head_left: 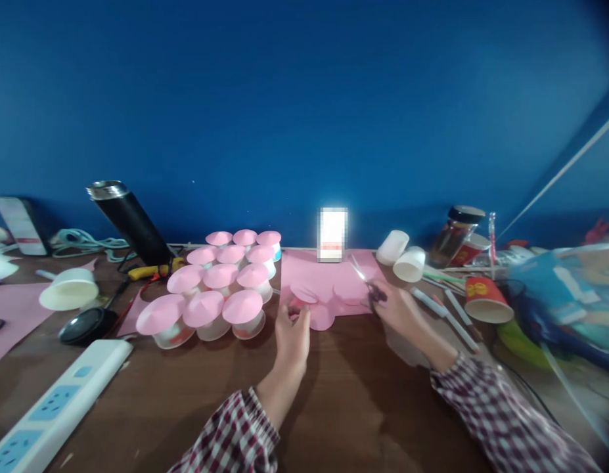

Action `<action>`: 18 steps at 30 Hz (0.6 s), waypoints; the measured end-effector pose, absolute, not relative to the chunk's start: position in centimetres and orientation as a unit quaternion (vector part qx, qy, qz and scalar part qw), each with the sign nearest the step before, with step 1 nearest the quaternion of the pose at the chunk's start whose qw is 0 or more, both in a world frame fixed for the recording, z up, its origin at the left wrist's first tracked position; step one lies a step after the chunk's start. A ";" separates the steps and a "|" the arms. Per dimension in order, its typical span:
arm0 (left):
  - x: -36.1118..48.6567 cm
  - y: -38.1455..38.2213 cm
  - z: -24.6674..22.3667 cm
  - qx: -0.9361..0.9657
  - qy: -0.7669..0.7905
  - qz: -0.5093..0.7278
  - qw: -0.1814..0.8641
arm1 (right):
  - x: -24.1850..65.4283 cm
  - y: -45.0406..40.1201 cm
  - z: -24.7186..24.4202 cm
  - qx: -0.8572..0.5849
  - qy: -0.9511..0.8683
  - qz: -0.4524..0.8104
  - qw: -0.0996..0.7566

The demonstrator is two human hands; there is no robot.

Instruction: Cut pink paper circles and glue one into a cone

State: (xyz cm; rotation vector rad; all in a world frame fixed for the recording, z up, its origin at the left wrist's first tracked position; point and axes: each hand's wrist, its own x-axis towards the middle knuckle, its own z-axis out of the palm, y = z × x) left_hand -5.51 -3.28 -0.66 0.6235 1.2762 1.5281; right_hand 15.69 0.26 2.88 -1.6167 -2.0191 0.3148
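My left hand (293,332) is closed, pinching a small pink paper disc (304,293) by its near edge. Just beyond it, another pink paper circle (322,317) lies at the front edge of a pink paper sheet (304,266). A pair of scissors (359,268) is gripped in my right hand (391,305), blades pointing up and away over the sheet's right side. To the left of my hands stand several paper cups (249,326), each topped with a shallow pink paper cone (242,307).
A lit phone (332,233) leans on the blue wall behind the sheet. White paper cups (410,264), markers (447,318), a red cup (487,301) and a jar (456,236) lie or stand right. Left are a tilted black flask (136,226) and a power strip (62,401).
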 end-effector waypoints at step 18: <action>-5.0 -4.0 -0.6 0.403 0.530 0.612 0.428 | 14.3 4.0 1.7 -0.622 -0.757 0.002 0.201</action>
